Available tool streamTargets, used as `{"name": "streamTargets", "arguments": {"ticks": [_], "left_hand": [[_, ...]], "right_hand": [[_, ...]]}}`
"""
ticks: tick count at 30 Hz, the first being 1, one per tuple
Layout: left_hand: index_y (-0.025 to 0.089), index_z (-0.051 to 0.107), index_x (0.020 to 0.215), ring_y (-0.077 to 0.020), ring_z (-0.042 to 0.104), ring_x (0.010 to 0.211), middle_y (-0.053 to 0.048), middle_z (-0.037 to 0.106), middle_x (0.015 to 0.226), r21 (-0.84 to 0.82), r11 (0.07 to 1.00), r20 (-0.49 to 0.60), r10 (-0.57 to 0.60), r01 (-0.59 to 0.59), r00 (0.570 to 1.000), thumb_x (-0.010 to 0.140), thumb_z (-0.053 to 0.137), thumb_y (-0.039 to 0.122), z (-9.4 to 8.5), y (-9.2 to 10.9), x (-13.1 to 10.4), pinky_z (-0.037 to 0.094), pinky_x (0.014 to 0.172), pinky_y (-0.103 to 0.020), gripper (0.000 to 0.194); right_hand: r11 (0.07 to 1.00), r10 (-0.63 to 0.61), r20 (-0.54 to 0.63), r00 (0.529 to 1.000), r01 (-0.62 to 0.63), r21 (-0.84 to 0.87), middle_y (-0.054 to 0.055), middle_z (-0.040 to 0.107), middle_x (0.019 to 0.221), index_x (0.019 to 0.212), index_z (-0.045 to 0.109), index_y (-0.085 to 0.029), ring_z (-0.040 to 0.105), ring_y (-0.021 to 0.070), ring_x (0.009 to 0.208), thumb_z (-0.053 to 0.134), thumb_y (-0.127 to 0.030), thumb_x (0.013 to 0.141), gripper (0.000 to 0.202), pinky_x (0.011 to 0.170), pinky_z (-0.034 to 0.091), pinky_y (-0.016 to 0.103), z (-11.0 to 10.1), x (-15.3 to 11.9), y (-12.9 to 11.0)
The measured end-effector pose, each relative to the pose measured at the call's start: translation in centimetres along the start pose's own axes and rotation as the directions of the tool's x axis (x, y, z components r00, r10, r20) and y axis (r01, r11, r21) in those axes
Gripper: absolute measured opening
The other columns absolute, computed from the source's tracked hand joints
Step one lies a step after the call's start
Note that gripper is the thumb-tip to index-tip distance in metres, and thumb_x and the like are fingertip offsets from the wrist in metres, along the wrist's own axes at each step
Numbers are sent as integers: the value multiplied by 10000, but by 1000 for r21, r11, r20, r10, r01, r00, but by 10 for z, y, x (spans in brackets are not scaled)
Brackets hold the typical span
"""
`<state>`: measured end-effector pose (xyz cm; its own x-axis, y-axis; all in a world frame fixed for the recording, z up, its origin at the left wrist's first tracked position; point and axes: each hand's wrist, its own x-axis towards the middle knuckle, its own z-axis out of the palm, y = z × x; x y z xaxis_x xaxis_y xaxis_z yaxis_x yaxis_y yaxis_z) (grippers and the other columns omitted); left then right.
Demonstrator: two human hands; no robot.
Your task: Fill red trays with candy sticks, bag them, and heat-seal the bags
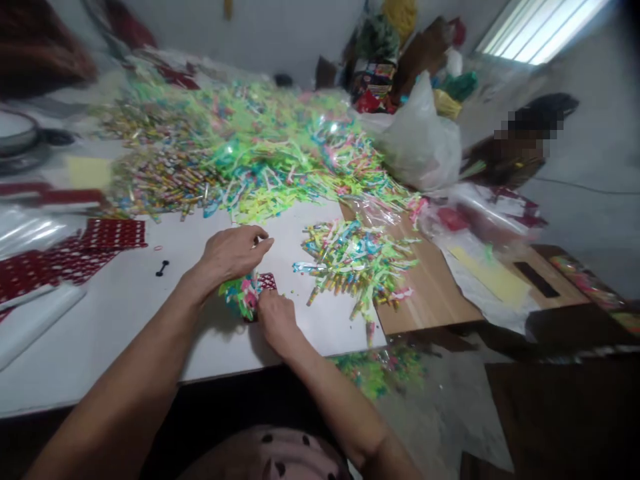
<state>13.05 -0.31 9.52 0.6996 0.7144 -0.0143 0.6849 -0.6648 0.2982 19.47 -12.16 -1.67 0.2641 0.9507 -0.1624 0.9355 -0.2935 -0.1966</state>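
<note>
My right hand [277,317], fingers curled, closes at the lower right of a red wrapper with white marks [267,281]. Against that wrapper lies a small bunch of green, blue and pink twisted strips [243,295]. My left hand [233,252] hovers just above the bunch, thumb and forefinger slightly apart, and nothing shows between them. Right of my hands a loose pile of colourful thin sticks with bright ends [355,260] rests on the white tabletop [165,313].
A large heap of similar sticks [280,160] covers the table's back. Red patterned sheets [113,233] and a small black dumbbell-shaped piece [162,269] lie left. A whitish plastic bag [423,143] stands back right, beyond a wood-coloured board [425,287]. More bright pieces [375,373] are on the floor.
</note>
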Motion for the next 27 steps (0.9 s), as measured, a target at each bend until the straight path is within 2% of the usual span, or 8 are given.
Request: {"name": "streamTargets", "arguments": {"ticks": [4, 7, 10, 14, 16, 19, 22, 27], "left_hand": [[248, 630, 1124, -316, 598, 1076, -61, 668, 1160, 24, 1000, 44, -1, 0, 999, 855, 299, 488, -1, 0, 2, 453, 878, -411, 489], [253, 628, 1123, -329, 595, 1079, -67, 662, 1179, 29, 1000, 38, 8, -9, 999, 850, 308, 500, 0, -4, 3, 457, 884, -435, 487], [248, 630, 1126, -358, 600, 1056, -88, 664, 1168, 16, 1000, 20, 15, -15, 1000, 846, 316, 519, 2, -8, 6, 468, 860, -476, 501], [227, 637, 1130, -360, 602, 1058, -101, 672, 1146, 15, 999, 32, 36, -36, 999, 844, 316, 517, 3, -9, 6, 466, 869, -474, 519], [236, 638, 1130, -342, 595, 1081, -83, 669, 1159, 27, 1000, 21, 14, -15, 1000, 841, 323, 515, 1, -7, 4, 459, 889, -447, 510], [238, 641, 1128, -315, 582, 1111, -62, 657, 1190, 33, 999, 12, -33, 33, 999, 839, 334, 499, -2, -3, 0, 445, 918, -414, 496], [233, 644, 1126, -299, 586, 1102, -61, 662, 1179, 26, 999, 20, -33, 32, 999, 834, 357, 488, -3, 0, -2, 445, 916, -390, 482], [239, 655, 1102, -293, 606, 1047, -63, 682, 1130, 5, 999, -16, -38, 38, 999, 824, 400, 498, -1, -1, 0, 460, 880, -389, 458]], "right_hand": [[994, -102, 101, 990, 97, 60, 104, 681, 986, 1042, 624, -149, 640, 213, 903, 487, -179, 899, 200, 734, 472, 276, -28, 5, 42], [991, 29, -46, 999, -35, -133, 141, 631, 1099, 1073, 625, -128, 594, 228, 995, 424, -100, 901, 267, 792, 460, 306, -52, 8, 90], [937, 115, -132, 985, -151, -315, 195, 563, 1177, 1062, 621, -89, 520, 277, 1081, 364, -60, 904, 303, 844, 447, 377, -67, 12, 113], [935, -25, -176, 984, -39, -352, 182, 550, 1154, 1070, 600, -107, 498, 265, 1044, 323, -83, 939, 308, 839, 444, 378, -70, 14, 94], [925, -200, -191, 961, 122, -360, 147, 561, 1107, 1071, 585, -128, 504, 242, 1004, 323, -115, 961, 285, 834, 441, 354, -62, 10, 76], [880, -400, -107, 910, 349, -323, 111, 567, 1086, 1063, 575, -153, 520, 214, 980, 375, -164, 971, 221, 842, 435, 323, -39, -1, 63], [922, -319, -25, 947, 305, -238, 97, 582, 1064, 1031, 583, -158, 557, 190, 933, 402, -141, 953, 197, 791, 440, 279, -18, -11, 70], [989, -18, -94, 995, 4, -147, 110, 635, 1024, 1095, 548, -150, 609, 204, 912, 403, -144, 929, 221, 722, 438, 264, -10, -6, 77]]}}
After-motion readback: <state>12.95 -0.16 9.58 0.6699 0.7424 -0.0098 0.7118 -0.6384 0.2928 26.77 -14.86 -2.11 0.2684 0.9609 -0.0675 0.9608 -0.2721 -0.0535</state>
